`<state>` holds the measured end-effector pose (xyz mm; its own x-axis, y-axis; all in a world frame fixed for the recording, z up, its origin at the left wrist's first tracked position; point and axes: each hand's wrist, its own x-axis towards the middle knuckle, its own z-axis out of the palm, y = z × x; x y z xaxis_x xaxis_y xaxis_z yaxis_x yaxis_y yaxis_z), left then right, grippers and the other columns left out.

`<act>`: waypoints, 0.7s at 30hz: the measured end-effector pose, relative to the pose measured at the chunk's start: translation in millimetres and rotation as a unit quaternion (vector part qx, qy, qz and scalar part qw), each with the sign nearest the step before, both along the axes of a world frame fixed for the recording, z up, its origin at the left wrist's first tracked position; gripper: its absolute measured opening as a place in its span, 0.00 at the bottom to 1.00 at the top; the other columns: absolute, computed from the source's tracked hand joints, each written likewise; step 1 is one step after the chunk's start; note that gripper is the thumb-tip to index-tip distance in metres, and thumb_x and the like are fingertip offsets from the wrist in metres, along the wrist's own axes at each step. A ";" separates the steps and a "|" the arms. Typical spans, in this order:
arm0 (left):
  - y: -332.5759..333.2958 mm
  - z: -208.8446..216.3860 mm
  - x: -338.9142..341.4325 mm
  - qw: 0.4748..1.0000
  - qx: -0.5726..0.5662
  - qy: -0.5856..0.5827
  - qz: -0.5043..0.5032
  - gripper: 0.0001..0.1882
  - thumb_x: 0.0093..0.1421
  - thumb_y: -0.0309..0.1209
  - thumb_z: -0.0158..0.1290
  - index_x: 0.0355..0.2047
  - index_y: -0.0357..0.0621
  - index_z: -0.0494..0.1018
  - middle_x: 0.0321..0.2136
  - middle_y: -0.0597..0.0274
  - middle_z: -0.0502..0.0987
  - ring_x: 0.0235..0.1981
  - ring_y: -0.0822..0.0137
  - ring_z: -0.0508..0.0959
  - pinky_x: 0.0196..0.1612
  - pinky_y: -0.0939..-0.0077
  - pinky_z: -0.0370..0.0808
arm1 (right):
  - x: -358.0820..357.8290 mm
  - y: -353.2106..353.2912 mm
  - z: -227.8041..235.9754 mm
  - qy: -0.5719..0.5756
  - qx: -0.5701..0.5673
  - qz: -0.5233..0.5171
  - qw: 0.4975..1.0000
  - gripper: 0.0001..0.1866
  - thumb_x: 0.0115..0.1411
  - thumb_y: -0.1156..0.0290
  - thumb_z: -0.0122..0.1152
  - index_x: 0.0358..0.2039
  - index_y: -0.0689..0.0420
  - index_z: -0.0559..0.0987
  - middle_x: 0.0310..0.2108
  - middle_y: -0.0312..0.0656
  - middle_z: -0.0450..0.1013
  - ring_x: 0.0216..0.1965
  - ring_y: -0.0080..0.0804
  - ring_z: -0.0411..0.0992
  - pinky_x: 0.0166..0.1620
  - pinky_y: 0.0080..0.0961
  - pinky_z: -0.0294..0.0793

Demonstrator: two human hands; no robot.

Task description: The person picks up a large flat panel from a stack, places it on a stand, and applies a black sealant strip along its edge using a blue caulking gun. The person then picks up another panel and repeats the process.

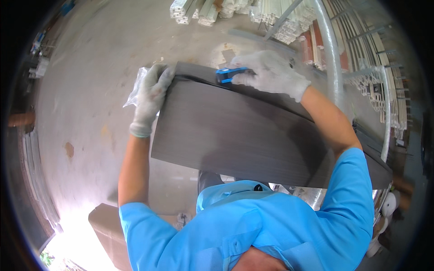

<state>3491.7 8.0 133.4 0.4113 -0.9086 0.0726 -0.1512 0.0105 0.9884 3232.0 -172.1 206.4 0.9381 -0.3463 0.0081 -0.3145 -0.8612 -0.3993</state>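
Observation:
A long dark grey wood-grain panel (235, 126) lies in front of me, running from the left end toward the lower right. Along its far side runs a raised dark strip or second board (199, 72), with a narrow gap between them. My left hand (153, 90), in a whitish knit glove, grips the panel's left end at the far corner. Clear plastic film (135, 88) hangs beside that hand. My right hand (269, 74), gloved too, is closed around a blue-and-black tool that looks like a tape measure (230, 74), held just over the far strip. No drawn-out blade shows.
Bundles of white profiles (208, 11) lie on the concrete floor (86, 90) beyond the panel. At the right stands a rack of long profiles (375, 81) with a plastic-wrapped post (332, 54). A cardboard box (108, 230) sits at the lower left.

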 end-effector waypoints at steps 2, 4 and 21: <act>3.2 20.3 7.8 0.996 0.077 0.023 -0.031 0.12 0.71 0.32 0.54 0.41 0.33 0.78 0.35 0.64 0.74 0.35 0.73 0.74 0.38 0.77 0.73 | -21.9 -5.3 7.3 0.022 -0.009 -0.053 0.998 0.17 0.62 0.52 0.65 0.48 0.44 0.83 0.29 0.41 0.81 0.33 0.39 0.80 0.40 0.38 0.77; 0.4 36.5 12.5 0.991 0.130 -0.020 -0.034 0.10 0.69 0.32 0.55 0.37 0.37 0.79 0.33 0.63 0.76 0.33 0.70 0.76 0.36 0.72 0.74 | -53.5 -5.6 19.6 0.051 -0.014 -0.133 0.990 0.18 0.62 0.54 0.65 0.49 0.46 0.83 0.34 0.42 0.83 0.36 0.39 0.81 0.42 0.38 0.77; 0.2 18.1 4.6 0.990 0.118 -0.075 0.002 0.11 0.71 0.34 0.52 0.37 0.39 0.78 0.30 0.68 0.77 0.31 0.76 0.72 0.35 0.78 0.71 | -146.5 19.9 11.6 -0.022 0.055 -0.123 0.991 0.17 0.59 0.60 0.70 0.46 0.53 0.83 0.35 0.45 0.82 0.35 0.43 0.81 0.39 0.35 0.78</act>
<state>3496.3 8.2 151.6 0.4160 -0.9058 -0.0807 -0.2961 -0.2189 0.9297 3085.5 -152.2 218.0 0.8248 -0.5655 -0.0043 -0.4900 -0.7109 -0.5044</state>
